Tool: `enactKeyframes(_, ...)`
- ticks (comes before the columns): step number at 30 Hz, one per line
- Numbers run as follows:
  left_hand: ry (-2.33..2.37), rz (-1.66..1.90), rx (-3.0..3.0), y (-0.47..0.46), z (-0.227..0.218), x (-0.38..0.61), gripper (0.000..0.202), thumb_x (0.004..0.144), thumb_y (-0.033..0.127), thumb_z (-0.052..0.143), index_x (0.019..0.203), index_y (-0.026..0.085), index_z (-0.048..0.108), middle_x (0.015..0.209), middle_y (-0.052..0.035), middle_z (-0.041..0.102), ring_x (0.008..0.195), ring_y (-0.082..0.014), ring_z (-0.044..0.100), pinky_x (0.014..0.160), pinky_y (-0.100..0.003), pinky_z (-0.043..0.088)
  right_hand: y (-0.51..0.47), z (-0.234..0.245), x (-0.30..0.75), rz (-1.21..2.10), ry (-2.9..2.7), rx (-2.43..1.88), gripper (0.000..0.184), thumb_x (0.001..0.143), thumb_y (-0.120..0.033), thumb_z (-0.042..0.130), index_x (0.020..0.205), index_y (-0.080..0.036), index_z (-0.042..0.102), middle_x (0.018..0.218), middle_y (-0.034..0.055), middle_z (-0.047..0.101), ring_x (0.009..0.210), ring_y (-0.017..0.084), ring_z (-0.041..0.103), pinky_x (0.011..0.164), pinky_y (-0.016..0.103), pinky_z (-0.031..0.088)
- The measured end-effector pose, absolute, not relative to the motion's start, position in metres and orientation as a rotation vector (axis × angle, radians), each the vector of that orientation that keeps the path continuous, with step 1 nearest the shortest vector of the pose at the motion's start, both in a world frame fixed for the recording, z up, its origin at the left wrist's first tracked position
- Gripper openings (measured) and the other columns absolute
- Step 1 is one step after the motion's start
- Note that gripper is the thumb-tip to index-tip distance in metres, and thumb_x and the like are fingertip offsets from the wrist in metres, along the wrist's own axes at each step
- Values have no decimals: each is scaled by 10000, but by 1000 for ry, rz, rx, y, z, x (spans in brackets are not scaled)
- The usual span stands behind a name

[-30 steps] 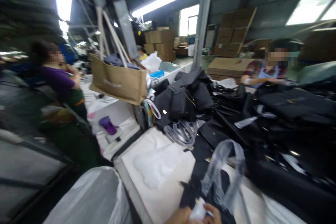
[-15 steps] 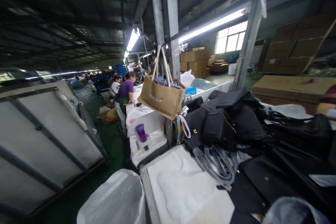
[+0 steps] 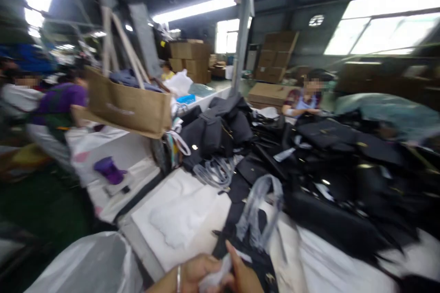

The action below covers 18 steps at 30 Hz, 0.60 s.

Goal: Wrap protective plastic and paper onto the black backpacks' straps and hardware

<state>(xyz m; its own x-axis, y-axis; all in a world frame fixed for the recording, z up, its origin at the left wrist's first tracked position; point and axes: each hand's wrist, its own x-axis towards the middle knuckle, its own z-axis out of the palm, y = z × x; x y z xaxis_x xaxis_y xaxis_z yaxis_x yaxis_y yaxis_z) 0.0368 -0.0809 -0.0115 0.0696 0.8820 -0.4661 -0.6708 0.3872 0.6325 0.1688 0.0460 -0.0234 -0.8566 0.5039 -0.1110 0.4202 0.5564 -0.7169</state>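
Observation:
At the bottom edge of the view, my left hand [image 3: 197, 269], with a pale band at the wrist, is closed on a crumpled white piece [image 3: 217, 278], thin like paper or plastic film. From the other side, my right hand [image 3: 243, 276] closes on the same piece, with one finger pointing up. Just beyond my hands lies a black bag [image 3: 231, 233], its handles [image 3: 259, 206] covered in clear plastic wrap. A white padded sheet [image 3: 182, 206] lies on the table to the left of it.
Black bags [image 3: 330, 146] are heaped across the right of the table. A tan tote [image 3: 127, 107] hangs by a post [image 3: 139, 23] at left. A white sack [image 3: 92, 261] stands at lower left. Across the table a person [image 3: 305, 96] works; others are at left.
My view has swung right and down. Both my hands and the crumpled white piece have come into sight, along with the person across the table and more of the black bags.

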Motion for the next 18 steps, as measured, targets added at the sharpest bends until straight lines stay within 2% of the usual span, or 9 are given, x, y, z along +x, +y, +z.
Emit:
enactKeyframes(1, 884, 1127, 243, -76, -13, 45, 412, 824, 546, 514, 799, 155, 642, 401, 23, 446, 298, -96, 305, 334, -240, 267, 49, -29, 173, 1170, -2803, -542, 652, 731, -89, 647, 1320, -309, 471, 1068, 24, 698, 850, 194, 686, 703, 237, 535)
enactKeyframes(4, 912, 1098, 212, -69, -12, 49, 369, 848, 521, 508, 848, 164, 600, 403, 57, 450, 295, -79, 314, 355, -222, 332, 55, -40, 181, 830, -2860, -264, 721, 799, -120, 603, 1434, -244, 284, 1193, 114, 640, 883, 235, 681, 731, 293, 539)
enactKeyframes(8, 1134, 1067, 325, -64, -2, 50, 421, 844, 547, 517, 808, 134, 590, 494, 6, 561, 361, -77, 442, 390, -187, 327, 47, -34, 186, 595, -2914, -424, 716, 842, -176, 596, 1449, -195, 216, 1056, 121, 679, 777, 247, 686, 655, 320, 550)
enactKeyframes(12, 1305, 1021, 412, -57, -3, 60, 479, 800, 628, 517, 784, 152, 557, 629, -68, 668, 489, -140, 586, 454, -207, 389, 37, -23, 205, 672, -2874, -622, 748, 849, -173, 581, 1464, -179, 154, 1004, 103, 685, 752, 248, 687, 625, 304, 539)
enactKeyframes(14, 1370, 1010, 420, -55, -9, 59, 469, 761, 643, 554, 763, 174, 531, 682, -61, 679, 570, -172, 617, 528, -244, 443, 40, -20, 224, 759, -2778, -733, 711, 849, -153, 558, 1455, -191, 189, 1025, 90, 677, 800, 239, 683, 662, 291, 531)
enactKeyframes(16, 1430, 969, 507, -53, -15, 52, 443, 754, 626, 573, 746, 186, 526, 719, -37, 665, 656, -189, 617, 605, -266, 458, 49, -18, 248, 813, -2641, -854, 553, 866, -130, 500, 1387, -219, 338, 1066, 76, 668, 886, 219, 671, 733, 272, 513)
enactKeyframes(18, 1540, 901, 682, -52, -22, 42, 423, 767, 608, 563, 709, 191, 527, 694, -1, 615, 673, -182, 574, 622, -259, 429, 66, -17, 274, 797, -2497, -1039, 337, 903, -130, 425, 1213, -228, 515, 1014, 53, 682, 884, 184, 665, 745, 240, 487)
